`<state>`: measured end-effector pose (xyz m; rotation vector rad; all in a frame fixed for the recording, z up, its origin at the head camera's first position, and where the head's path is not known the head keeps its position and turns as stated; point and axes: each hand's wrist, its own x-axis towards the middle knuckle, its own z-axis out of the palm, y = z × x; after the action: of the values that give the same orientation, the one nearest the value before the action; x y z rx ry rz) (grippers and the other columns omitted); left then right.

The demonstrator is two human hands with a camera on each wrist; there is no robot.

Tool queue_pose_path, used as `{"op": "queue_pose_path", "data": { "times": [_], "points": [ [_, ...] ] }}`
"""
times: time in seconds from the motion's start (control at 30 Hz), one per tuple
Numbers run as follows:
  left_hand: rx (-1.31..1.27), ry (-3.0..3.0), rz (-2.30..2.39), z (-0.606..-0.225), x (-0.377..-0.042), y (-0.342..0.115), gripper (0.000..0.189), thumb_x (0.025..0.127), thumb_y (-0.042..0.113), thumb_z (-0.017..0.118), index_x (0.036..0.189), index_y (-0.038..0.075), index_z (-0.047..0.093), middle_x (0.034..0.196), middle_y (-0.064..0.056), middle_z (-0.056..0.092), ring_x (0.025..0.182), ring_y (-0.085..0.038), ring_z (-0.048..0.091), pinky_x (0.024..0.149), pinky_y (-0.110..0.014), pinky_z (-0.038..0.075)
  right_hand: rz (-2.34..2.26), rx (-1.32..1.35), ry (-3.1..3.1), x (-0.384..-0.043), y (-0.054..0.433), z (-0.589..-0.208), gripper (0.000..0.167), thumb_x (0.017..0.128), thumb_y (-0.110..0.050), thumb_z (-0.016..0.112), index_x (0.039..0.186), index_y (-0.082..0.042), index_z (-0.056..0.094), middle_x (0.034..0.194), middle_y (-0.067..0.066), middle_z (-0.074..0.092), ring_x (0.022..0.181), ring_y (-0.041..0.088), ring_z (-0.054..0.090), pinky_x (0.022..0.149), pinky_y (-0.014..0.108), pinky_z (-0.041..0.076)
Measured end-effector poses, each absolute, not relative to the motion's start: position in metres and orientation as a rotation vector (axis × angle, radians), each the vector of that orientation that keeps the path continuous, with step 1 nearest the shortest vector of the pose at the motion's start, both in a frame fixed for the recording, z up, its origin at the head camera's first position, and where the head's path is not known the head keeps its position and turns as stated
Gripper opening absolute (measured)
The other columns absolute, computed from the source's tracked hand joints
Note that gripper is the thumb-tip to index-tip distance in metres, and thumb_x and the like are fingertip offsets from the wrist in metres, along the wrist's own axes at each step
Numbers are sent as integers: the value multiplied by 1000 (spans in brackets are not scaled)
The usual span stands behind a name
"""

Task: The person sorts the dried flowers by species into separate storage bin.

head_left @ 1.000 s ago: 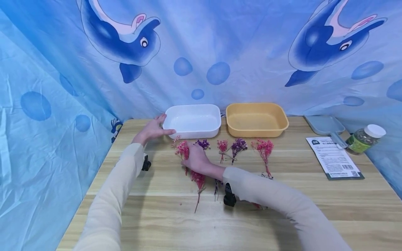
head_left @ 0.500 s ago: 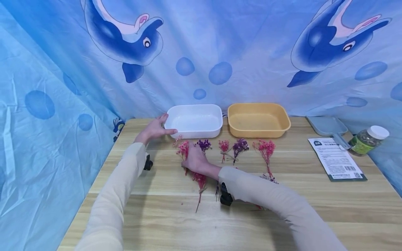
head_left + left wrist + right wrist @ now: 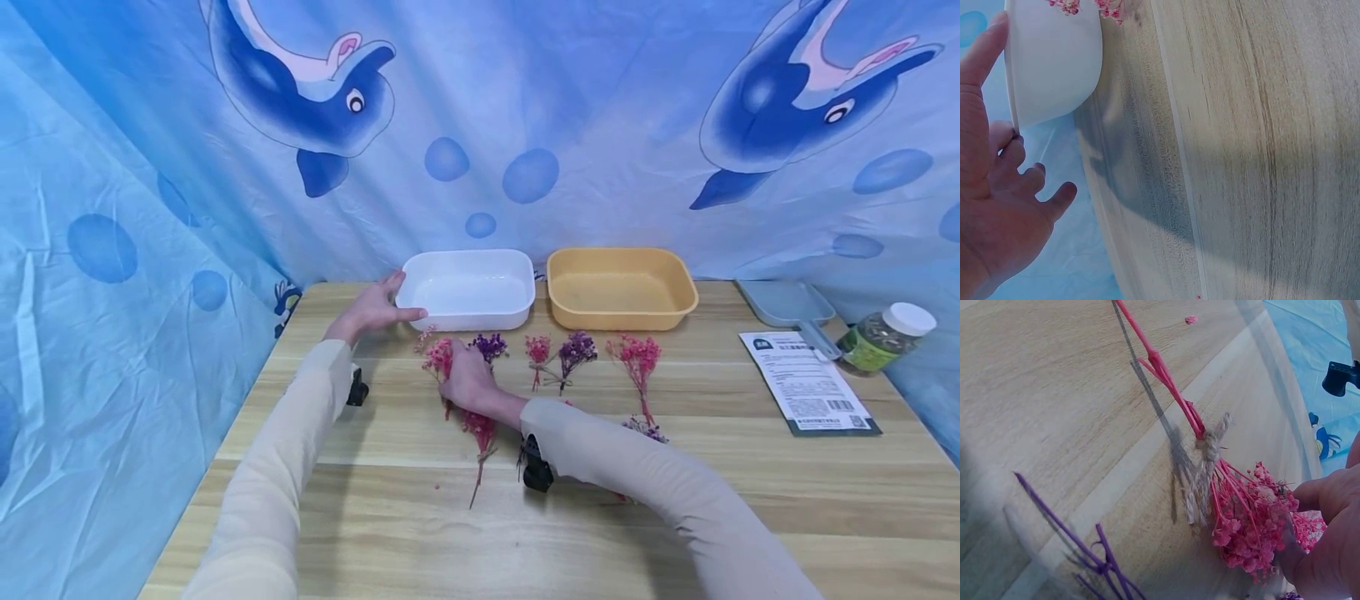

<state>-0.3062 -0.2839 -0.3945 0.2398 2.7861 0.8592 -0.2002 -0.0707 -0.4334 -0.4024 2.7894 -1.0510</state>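
My left hand [image 3: 372,311] touches the left end of a white plastic tub [image 3: 480,322], its thumb along the front corner and its fingers at the side rim. In the left wrist view, the hand [image 3: 1007,206] has its fingers spread by the rim. Further right, my right hand [image 3: 471,382] pinches a bunch of pink dried flowers [image 3: 438,358] just in front of the tub; its fingertips are partly hidden. Below that hand lies another pink bunch [image 3: 480,429], tied with twine [image 3: 1210,453] in the right wrist view. Purple dried flowers [image 3: 491,344] show just beyond the hand.
A yellow tub [image 3: 622,320] stands right of the white one. More bunches, including pink [image 3: 639,360] and purple [image 3: 577,348], lie on the wooden table [image 3: 390,533]. At the right are a printed packet [image 3: 810,387], a grey-blue dustpan-like scoop [image 3: 787,302] and a white-lidded jar [image 3: 877,340].
The head view has turned slightly left, so everything sits a little further right. Both hands stay at the same places, by the white tub and at the pink flowers.
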Motion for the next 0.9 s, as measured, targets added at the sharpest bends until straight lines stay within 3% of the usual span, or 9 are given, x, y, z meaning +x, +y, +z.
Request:
{"op": "queue_pose_path", "data": {
  "times": [0.23, 0.4, 0.6, 0.7, 0.9],
  "points": [
    [232, 2785, 854, -396, -305, -284, 113, 82, 57, 76, 160, 6, 10, 166, -15, 2, 150, -38, 2, 118, -59, 8, -1116, -393, 2752, -199, -71, -434, 84, 74, 0, 82, 148, 1, 41, 120, 20, 64, 93, 27, 65, 90, 37, 55],
    [228, 2793, 835, -396, -306, -284, 114, 82, 59, 75, 160, 7, 10, 166, -15, 1, 150, -38, 2, 118, -59, 8, -1159, -413, 2730, -198, -70, -432, 86, 73, 0, 81, 148, 2, 40, 124, 20, 63, 94, 27, 65, 95, 37, 53],
    [233, 2787, 854, -394, -305, -284, 114, 82, 59, 75, 160, 8, 11, 166, -14, 2, 150, -38, 2, 119, -58, 8, -1212, -529, 2689, -193, -64, -425, 82, 75, 0, 80, 146, 6, 41, 112, 18, 65, 80, 24, 65, 74, 31, 58],
    [239, 2789, 867, -393, -304, -285, 114, 82, 56, 77, 160, 6, 11, 166, -15, 3, 150, -38, 3, 119, -58, 8, -1232, -601, 2659, -188, -59, -420, 78, 77, -2, 79, 145, 6, 42, 110, 17, 66, 76, 20, 63, 70, 28, 58],
    [242, 2770, 894, -391, -302, -285, 113, 82, 55, 77, 160, 7, 10, 166, -15, 2, 150, -37, 2, 118, -59, 7, -1318, -696, 2450, -181, -40, -407, 80, 79, 1, 78, 149, 2, 39, 86, 8, 63, 62, 16, 60, 54, 25, 56]
  ]
}}
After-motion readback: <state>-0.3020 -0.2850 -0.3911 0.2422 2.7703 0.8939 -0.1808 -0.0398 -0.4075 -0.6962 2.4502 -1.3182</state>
